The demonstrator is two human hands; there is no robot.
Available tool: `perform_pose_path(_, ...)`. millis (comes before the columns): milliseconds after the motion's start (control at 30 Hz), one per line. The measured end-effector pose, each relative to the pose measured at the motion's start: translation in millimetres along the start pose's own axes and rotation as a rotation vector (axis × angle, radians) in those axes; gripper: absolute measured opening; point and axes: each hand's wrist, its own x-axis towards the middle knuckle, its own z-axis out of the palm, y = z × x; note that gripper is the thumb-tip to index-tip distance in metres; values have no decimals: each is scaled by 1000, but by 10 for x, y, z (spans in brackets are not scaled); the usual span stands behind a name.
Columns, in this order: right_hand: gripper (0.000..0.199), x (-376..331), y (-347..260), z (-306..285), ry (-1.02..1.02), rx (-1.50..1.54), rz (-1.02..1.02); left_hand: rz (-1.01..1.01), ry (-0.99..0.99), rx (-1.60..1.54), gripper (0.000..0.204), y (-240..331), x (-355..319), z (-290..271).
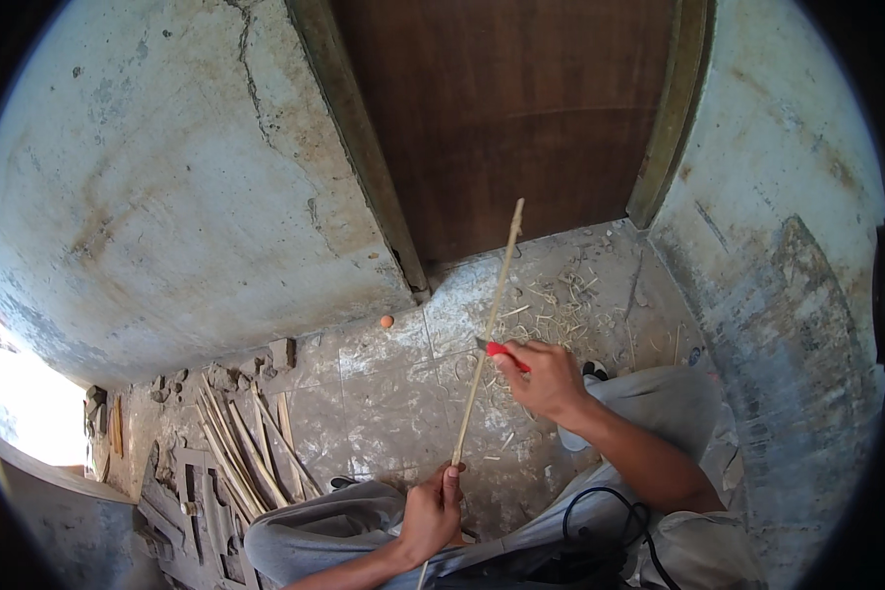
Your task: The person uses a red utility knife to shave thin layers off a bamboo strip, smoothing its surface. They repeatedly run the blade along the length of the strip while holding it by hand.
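A long, thin, pale strip that looks like bamboo (472, 403) slants up from my lap toward the brown door. My left hand (433, 513) is closed around its lower part, thumb on top. In my right hand (543, 379) is a red-handled cutter knife (504, 354), gripped with the fingers wrapped round it. Its short dark blade meets the strip about midway along, or lies right beside it; I cannot tell which. A knobby joint shows close to the strip's far end. The lower end passes under my left hand to the picture's bottom edge.
Curled shavings (560, 305) litter the floor before the door (521, 118). Several pale strips (236, 442) lie in a pile at left, near a grey slotted board (202, 501). A small orange ball (386, 322) rests by the cracked wall (187, 197). A black cable (610, 492) loops over my lap.
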Motion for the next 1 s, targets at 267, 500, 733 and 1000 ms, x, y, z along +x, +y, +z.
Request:
perform_pose_path(267,29,-195,-273,16,-9,341,-34,-26,50,-115,44,-28,238,-191)
perform_pose_path(500,26,-336,-366,181,-175,264,-187,-55,56,-162,44,-89,294,-168)
perform_pose_path(733,27,-375,-429,148,-182,174,-207,-42,61,-124,42,-80,296,-130)
perform_pose_path(1000,26,-369,-479,114,-105,35,-235,-54,49,-72,44,39,275,-150)
